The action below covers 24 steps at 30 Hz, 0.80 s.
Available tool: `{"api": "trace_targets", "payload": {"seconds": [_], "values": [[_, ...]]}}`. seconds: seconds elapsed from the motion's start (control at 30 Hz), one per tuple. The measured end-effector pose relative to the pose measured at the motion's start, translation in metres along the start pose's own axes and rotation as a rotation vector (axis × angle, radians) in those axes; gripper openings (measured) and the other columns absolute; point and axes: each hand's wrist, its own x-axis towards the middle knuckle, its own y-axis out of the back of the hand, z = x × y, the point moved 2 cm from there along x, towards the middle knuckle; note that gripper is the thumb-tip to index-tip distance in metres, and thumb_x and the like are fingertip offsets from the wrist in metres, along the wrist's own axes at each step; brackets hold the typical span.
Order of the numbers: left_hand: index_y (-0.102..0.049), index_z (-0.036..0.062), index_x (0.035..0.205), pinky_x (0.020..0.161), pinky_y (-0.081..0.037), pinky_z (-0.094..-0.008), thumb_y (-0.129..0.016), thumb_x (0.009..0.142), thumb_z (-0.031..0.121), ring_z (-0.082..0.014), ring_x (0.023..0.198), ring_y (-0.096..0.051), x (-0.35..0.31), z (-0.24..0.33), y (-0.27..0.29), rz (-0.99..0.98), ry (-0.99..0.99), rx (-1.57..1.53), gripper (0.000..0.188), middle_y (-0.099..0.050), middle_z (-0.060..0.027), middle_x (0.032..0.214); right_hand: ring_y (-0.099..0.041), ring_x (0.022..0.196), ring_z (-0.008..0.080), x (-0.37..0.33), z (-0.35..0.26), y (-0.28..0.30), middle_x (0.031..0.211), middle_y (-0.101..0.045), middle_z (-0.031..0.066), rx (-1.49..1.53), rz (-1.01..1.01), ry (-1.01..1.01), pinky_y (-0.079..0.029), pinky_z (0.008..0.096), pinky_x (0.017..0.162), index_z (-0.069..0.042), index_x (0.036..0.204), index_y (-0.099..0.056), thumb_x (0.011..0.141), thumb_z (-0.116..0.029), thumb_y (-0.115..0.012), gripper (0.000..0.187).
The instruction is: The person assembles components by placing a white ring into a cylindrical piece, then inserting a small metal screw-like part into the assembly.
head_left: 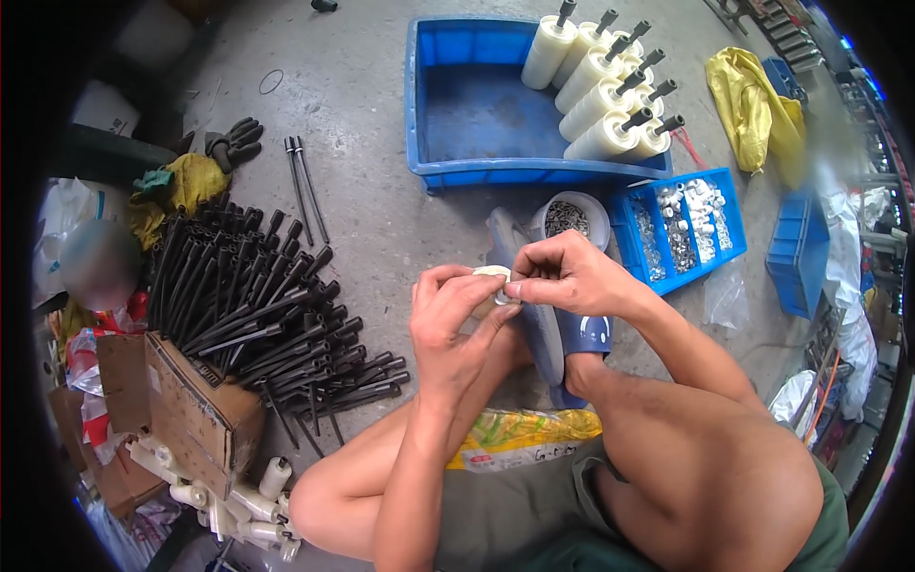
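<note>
My left hand (446,319) is closed around a cream-white cylindrical piece (492,271), mostly hidden by the fingers and similar in colour to the rollers in the tray. My right hand (570,274) meets it from the right, thumb and forefinger pinched together at its edge. Whatever sits in that pinch is too small and covered to name. Both hands are above my lower legs. Just beyond them stand a round tub (572,218) of small metal pins and a blue divided box (681,229) holding small white and metal parts.
A large blue tray (457,170) holds several cream rollers (606,136) with black-ended rods. Many black rods (257,296) lie heaped at left beside an open cardboard box (195,405). More white rollers (255,502) lie below. A yellow sack (748,105) is at far right.
</note>
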Motion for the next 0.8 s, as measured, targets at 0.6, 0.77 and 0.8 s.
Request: {"api": "trace_targets", "payload": {"seconds": [0.6,0.77,0.8], "values": [[-0.082,0.0046,0.11,0.093,-0.055,-0.0386,-0.088,0.079,0.001,-0.0306,0.107,-0.069,-0.001,-0.004,-0.006,0.068,-0.001,0.029,0.032,-0.081,-0.0097,0.106,-0.079,0.089,0.0358,0.051,0.138,0.05,0.091,-0.079,0.0187,-1.284,-0.029,-0.223,-0.064,0.0444,0.076,-0.006,0.085,-0.08,0.074,-0.01,-0.076,0.013],[-0.081,0.0038,0.111,0.094,-0.055,-0.0384,-0.087,0.08,0.001,-0.0307,0.107,-0.069,0.001,-0.006,-0.003,0.075,0.001,0.034,0.032,-0.081,-0.01,0.106,-0.078,0.089,0.0382,0.049,0.139,0.059,0.091,-0.078,0.0207,-1.283,-0.007,-0.172,-0.064,0.0466,0.077,-0.005,0.085,-0.08,0.075,-0.012,-0.077,0.013],[-0.082,0.0038,0.111,0.094,-0.055,-0.0384,-0.087,0.08,0.001,-0.0306,0.107,-0.069,0.003,-0.005,-0.004,0.077,-0.001,0.029,0.032,-0.081,-0.01,0.106,-0.077,0.089,0.0392,0.045,0.138,0.065,0.091,-0.077,0.0214,-1.246,0.035,-0.176,-0.063,0.0474,0.077,-0.005,0.085,-0.08,0.075,-0.012,-0.078,0.013]]}}
